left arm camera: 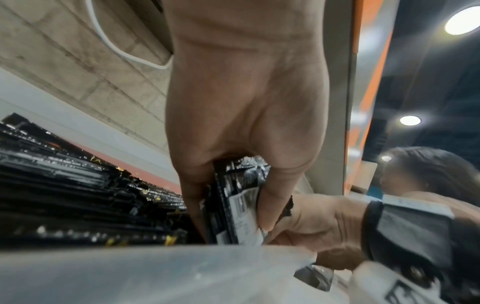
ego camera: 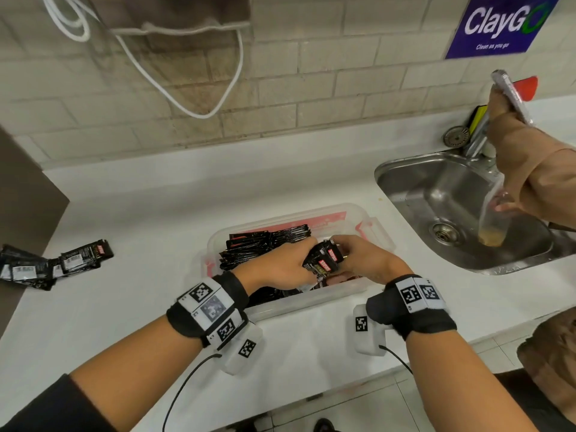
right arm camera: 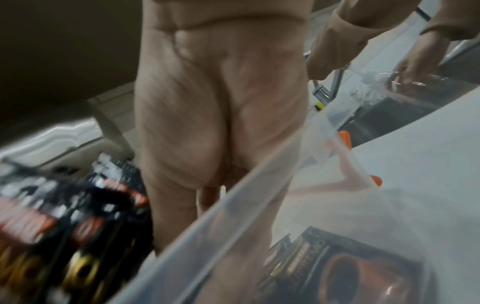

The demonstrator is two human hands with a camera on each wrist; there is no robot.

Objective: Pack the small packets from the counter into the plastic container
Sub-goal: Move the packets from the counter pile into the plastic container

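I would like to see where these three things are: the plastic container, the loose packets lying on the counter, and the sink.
plastic container [ego camera: 314, 302], head view, on its clear near wall.
loose packets [ego camera: 78, 258], head view, on the top packet of the pile.
sink [ego camera: 414, 182], head view, on its bare steel left wall.

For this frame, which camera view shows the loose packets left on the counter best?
The head view: the loose packets lie heaped at the counter's far left edge, apart from the plastic container. Neither wrist view shows them; both show only packets in or over the container.
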